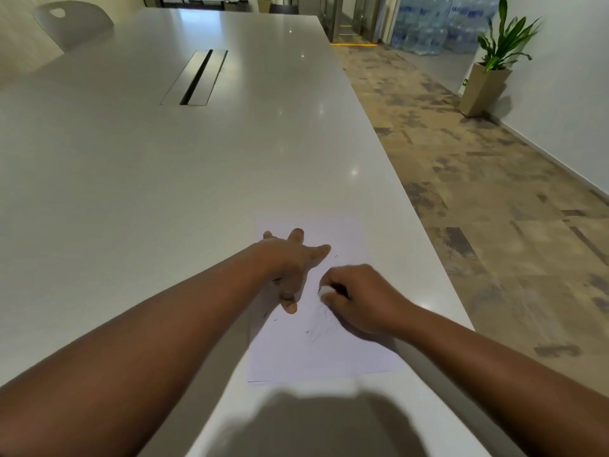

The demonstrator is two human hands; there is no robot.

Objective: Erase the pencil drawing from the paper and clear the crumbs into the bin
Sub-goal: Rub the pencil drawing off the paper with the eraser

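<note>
1. Head view: sheet of paper (329,354) lies flat in the lower centre of the frame, near the right edge of the white table (164,166).
2. Left hand (291,265) is spread, fingers straight, pressing the upper left part of the sheet to pin it.
3. Right hand (357,298) has fingers curled, pinching a small white eraser (326,289) against the paper, just right of the left thumb.
4. Faint pencil drawing (321,326) sits just below the eraser; lines are too pale to say what it shows.
5. A few dark eraser crumbs (275,319) are scattered on the sheet, below the left hand and near the drawing.
6. Step, as I judge it: erasing is underway, not finished, since marks remain under and below the eraser.
7. Next move calls for short strokes over the remaining lines with the left hand holding the sheet down, so it doesn't buckle or slide.
8. After that the crumbs need sweeping together. No bin is in frame, so its location is unknown.
9. Readable text: none on paper or eraser. Stacked water bottle packs (428,31) at upper right carry blue labels, too blurred to read.
</note>
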